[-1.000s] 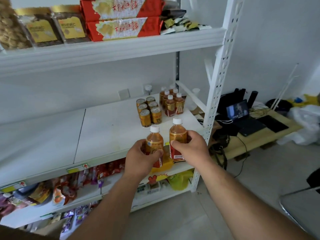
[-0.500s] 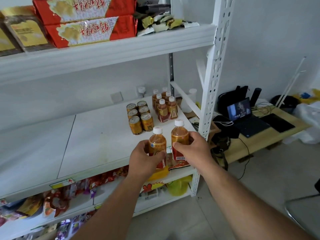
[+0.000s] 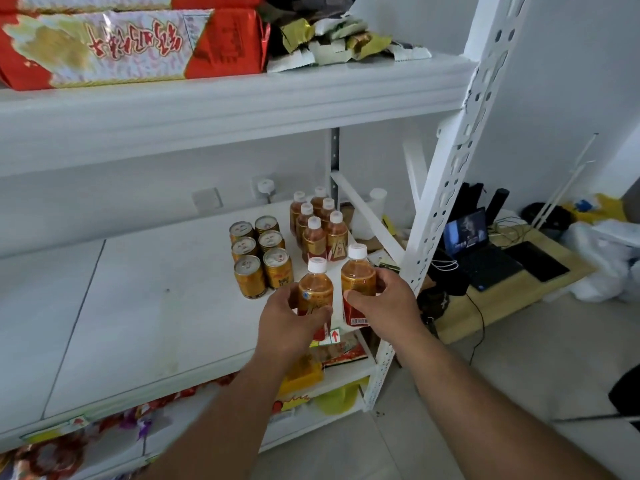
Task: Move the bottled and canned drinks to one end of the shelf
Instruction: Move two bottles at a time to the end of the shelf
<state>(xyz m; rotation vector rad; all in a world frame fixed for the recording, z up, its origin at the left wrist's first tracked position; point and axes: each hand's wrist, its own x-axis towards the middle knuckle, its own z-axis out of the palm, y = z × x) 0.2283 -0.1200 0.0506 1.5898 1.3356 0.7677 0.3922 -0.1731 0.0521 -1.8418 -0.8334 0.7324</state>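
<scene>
My left hand (image 3: pixel 289 318) grips a small amber tea bottle (image 3: pixel 315 287) with a white cap. My right hand (image 3: pixel 386 299) grips a second one (image 3: pixel 357 275) beside it. Both bottles stand upright at the front right corner of the white middle shelf (image 3: pixel 145 306). Behind them, several more tea bottles (image 3: pixel 320 226) stand in two rows at the shelf's right end. Several gold cans (image 3: pixel 263 254) stand in two rows just left of those bottles.
The white perforated upright (image 3: pixel 446 188) rises right of the bottles, with a diagonal brace (image 3: pixel 367 216) behind. The upper shelf holds red snack packs (image 3: pixel 131 46). Snack bags fill the lower shelves (image 3: pixel 69 441). A laptop (image 3: pixel 481 251) sits on a low wooden table to the right.
Both hands have carried the two bottles slightly inward over the shelf's front right corner. The view has shifted closer and to the right.
</scene>
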